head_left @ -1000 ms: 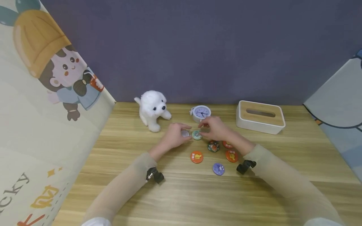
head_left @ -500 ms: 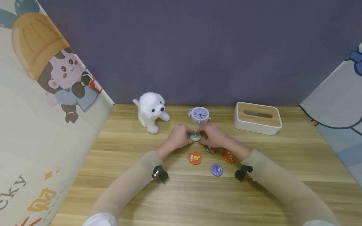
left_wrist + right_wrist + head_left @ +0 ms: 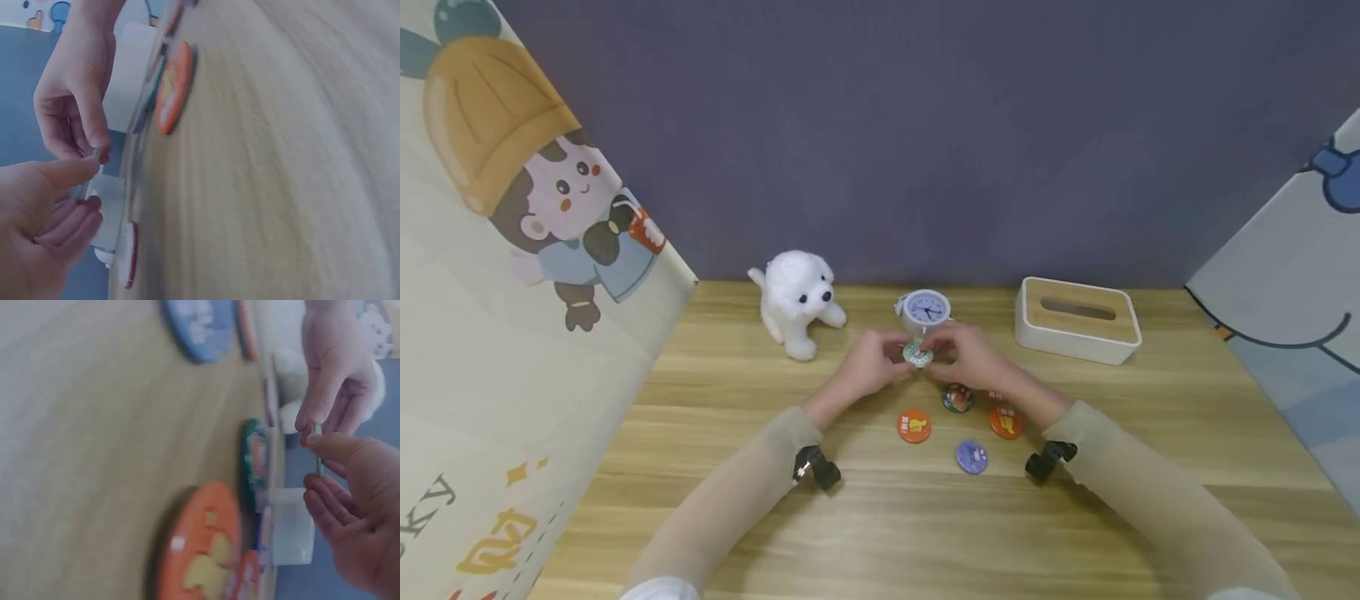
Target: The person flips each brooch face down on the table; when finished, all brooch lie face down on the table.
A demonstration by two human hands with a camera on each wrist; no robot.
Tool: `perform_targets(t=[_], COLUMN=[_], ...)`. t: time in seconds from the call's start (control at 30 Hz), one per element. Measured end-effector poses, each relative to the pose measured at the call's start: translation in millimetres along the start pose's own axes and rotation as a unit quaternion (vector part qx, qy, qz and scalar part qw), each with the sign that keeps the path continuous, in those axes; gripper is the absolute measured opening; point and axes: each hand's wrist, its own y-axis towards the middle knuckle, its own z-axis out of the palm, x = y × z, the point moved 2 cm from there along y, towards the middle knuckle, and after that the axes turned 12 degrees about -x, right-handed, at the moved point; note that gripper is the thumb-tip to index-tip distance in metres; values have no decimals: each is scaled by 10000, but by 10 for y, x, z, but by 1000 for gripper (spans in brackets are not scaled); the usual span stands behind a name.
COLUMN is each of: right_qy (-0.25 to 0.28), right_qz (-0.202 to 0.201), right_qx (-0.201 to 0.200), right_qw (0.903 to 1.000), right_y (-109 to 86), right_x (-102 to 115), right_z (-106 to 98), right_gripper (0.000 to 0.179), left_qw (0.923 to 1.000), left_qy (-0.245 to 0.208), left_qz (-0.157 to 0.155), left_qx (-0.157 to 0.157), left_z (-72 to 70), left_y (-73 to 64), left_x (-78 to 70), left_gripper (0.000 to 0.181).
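Near the back of the wooden table [image 3: 880, 533], before a small white clock [image 3: 927, 308], the left hand [image 3: 869, 363] and right hand [image 3: 967, 358] pinch one pale green badge [image 3: 917, 354], with bent thumbs and fingers, above the wood. I judge this step to be a shared hold; setting the badge down would call for one hand to loosen first. The clock, just behind, could hinder the fingers. Beneath, a pale badge [image 3: 128, 255] lies; its face I cannot tell well. An orange badge [image 3: 913, 426] and a purple badge [image 3: 972, 457] lie nearer the person.
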Motion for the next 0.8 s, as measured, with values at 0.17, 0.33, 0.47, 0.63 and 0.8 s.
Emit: perform_targets(t=[0.17, 0.33, 0.47, 0.63, 0.8], right_qy=[392, 611, 598, 515, 563], right_qz=[-133, -67, -152, -422, -506], right_qx=[-364, -535, -747, -1145, -1531], right_qw=[9985, 9967, 9953, 9912, 9853], right_y=[-9, -20, -24, -17, -6], right_x=[47, 137, 187, 241, 292], right_z=[-144, -284, -337, -389, -450], right_gripper=[25, 23, 20, 16, 15], left_qw=[9952, 9888, 9827, 9677, 9570], left_qy=[-806, -1139, -1465, -2100, -2284], left_qz=[44, 184, 121, 122, 224], left_qx=[-552, -947, -1122, -1392, -1776], left_z=[-59, -94, -107, -109, -114], left_y=[-29, -43, -54, -48, -29], left_x=[-84, -152, -203, -282, -360], left_gripper=[40, 38, 38, 34, 30])
